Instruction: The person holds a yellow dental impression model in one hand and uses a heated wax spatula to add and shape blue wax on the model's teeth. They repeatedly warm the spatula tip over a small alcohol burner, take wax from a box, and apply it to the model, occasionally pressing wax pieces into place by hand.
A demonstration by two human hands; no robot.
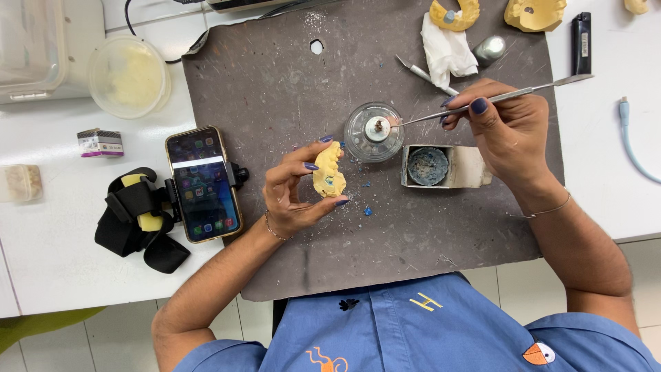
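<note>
1. Yellow plaster dental cast (329,171) — a small arch of model teeth with a blue patch on it — sits pinched in the left hand (297,189), thumb below and fingertips above, just over a dark grey mat (275,89) on the white worktop (55,227).
2. The right hand (506,127) is closed around a thin metal instrument (482,100), held like a pen; its tip rests at the wick of a small round glass burner (374,131) near the mat's middle.
3. Just beside the burner, to its right, lies a small open box holding a round tin of dark blue wax (428,166). Blue crumbs dot the mat below the cast.
4. At the mat's far edge lie a crumpled white tissue (447,48), a second metal tool (423,72), two more yellow casts (533,14) and a black lighter (582,43).
5. To the left, off the mat, a smartphone (203,182) with a lit screen rests in a black strap mount, with a round lidded plastic tub (129,76) beyond it.
</note>
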